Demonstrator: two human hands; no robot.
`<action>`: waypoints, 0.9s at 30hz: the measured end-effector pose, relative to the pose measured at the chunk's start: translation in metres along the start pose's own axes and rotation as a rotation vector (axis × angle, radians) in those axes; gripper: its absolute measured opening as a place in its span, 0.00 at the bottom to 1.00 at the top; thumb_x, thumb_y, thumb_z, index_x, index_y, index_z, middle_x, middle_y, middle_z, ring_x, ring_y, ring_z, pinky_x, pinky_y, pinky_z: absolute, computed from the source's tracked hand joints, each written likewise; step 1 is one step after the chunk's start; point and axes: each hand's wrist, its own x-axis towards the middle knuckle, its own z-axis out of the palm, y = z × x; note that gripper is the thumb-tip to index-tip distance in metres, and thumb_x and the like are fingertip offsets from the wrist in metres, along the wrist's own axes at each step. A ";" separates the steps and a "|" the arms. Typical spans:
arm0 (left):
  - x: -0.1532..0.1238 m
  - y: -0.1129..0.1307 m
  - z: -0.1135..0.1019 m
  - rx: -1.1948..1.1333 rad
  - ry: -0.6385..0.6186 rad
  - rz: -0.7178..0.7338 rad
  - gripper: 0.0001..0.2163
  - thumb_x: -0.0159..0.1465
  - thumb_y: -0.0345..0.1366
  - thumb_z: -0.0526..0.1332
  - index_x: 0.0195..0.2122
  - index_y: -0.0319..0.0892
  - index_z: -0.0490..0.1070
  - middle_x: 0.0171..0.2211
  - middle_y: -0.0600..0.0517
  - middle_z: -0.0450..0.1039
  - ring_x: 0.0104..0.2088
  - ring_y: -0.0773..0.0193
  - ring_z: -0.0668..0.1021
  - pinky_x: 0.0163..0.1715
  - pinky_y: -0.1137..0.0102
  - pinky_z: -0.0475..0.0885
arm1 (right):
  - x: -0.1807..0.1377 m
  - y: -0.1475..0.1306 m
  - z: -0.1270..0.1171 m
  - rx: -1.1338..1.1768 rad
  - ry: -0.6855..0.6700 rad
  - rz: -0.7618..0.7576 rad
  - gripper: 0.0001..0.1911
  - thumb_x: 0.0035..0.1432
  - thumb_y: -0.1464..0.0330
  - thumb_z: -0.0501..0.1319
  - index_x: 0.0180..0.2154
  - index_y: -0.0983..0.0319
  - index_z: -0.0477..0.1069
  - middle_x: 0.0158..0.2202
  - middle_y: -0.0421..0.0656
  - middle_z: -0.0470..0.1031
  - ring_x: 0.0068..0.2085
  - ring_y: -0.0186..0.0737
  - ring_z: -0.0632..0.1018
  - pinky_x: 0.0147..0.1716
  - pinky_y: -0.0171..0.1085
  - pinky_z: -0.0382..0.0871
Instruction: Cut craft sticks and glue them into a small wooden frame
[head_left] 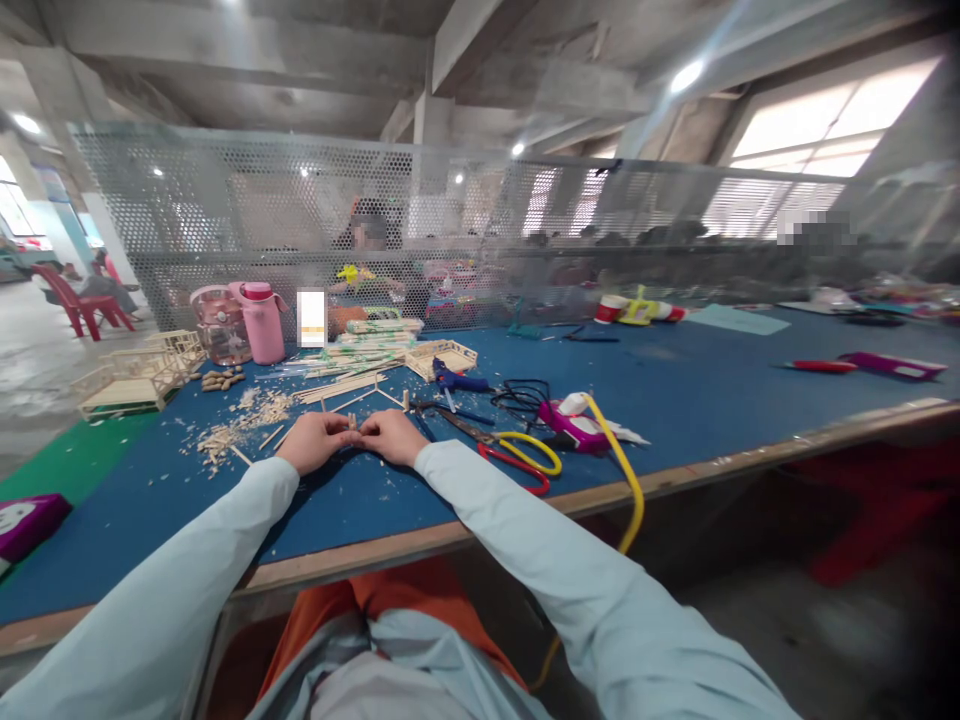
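My left hand (313, 440) and my right hand (390, 435) rest together on the blue table top (675, 390), fingertips meeting. Both are pinched closed on a small wooden stick piece (351, 425) held between them. Loose wooden sticks (341, 388) lie just beyond my hands, and wood chips (244, 420) are scattered to the left. Scissors with yellow and red handles (517, 455) lie to the right of my right hand. A pink and white glue gun (577, 420) with a yellow cord sits further right.
Small stick-built frames (135, 375) stand at the far left. A pink bottle (262, 320) and a clear jug (219, 322) stand at the back. A blue tool (457, 380) lies beside a stick tray (442, 357). A person sits behind the mesh screen (450, 220).
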 end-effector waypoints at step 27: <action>-0.003 0.012 -0.001 0.000 0.133 -0.038 0.18 0.56 0.47 0.53 0.34 0.39 0.75 0.20 0.54 0.71 0.23 0.65 0.71 0.25 0.73 0.63 | -0.003 -0.003 -0.007 0.165 0.118 0.002 0.05 0.47 0.70 0.61 0.26 0.65 0.75 0.24 0.40 0.74 0.27 0.31 0.71 0.29 0.29 0.61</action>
